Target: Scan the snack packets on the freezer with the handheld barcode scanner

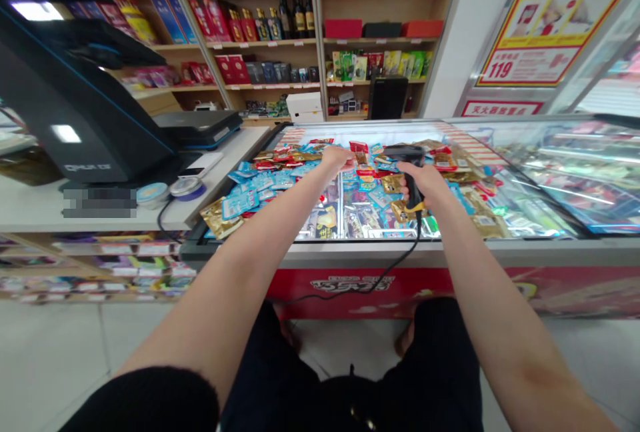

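My right hand (pixel 424 181) is closed round the handle of a black barcode scanner (pixel 406 154), whose head points left over the glass lid of a chest freezer (pixel 400 253). Its black cable (pixel 395 265) hangs down the red front of the freezer. My left hand (pixel 337 157) reaches out over several small snack packets (pixel 260 182) spread on the lid, blue, gold and red ones. Its fingers curl down onto a packet I cannot make out clearly.
A black checkout terminal (pixel 75 119) stands on a white counter (pixel 40 209) at the left, with tape rolls (pixel 170 191) beside it. Wooden shelves (pixel 320 39) of bottles and boxes line the back wall. A second glass freezer lid (pixel 575 172) runs to the right.
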The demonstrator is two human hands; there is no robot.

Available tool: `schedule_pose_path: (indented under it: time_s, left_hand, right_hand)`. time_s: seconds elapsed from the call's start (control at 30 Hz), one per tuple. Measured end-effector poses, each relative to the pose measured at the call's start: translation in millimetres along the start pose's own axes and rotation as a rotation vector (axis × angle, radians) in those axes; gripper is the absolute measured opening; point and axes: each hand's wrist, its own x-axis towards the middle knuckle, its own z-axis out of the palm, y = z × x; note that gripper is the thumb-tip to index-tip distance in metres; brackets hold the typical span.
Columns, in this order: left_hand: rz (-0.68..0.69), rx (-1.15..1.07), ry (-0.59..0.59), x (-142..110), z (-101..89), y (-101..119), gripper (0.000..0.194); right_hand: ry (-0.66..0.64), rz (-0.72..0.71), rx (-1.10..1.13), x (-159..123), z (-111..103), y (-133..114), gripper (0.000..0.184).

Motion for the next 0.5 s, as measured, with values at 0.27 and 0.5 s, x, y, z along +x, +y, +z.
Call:
schedule_pose_path:
  time_s: [0.27,0.5]
  left_hand:
    - [0.007,-0.5,-0.32,-5,109.0,46,0.014]
    - [0.022,-0.383,-0.28,-14,138.8,47,0.019]
  right_hand:
    - [0.224,-0.092,0.098,15,-95,-13,0.018]
    - [0.258,-0.075,0.083,18,-111,0,0.016]
